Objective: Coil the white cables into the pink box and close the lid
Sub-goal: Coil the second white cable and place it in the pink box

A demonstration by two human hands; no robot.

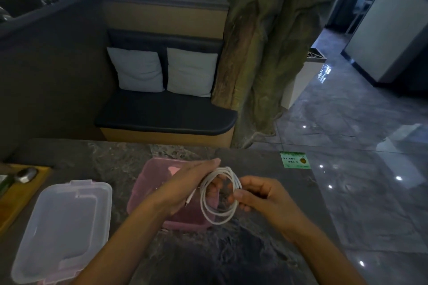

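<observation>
A white cable [214,216] is wound into a round coil of several loops and is held above the open pink box [148,178]. My left hand [185,186] has its fingers through the coil's left side, with a plug end hanging by the palm. My right hand [257,194] pinches the coil's right side between thumb and fingers. The pink box sits on the dark stone table [111,157], mostly hidden behind my hands. Its clear lid [64,227] lies flat on the table to the left, apart from the box.
A wooden tray [20,194] with a metal spoon [26,174] sits at the table's left edge. A green card [294,159] lies at the far right corner. Beyond the table stands a bench with two pillows [162,71]; the tiled floor [370,146] is at right.
</observation>
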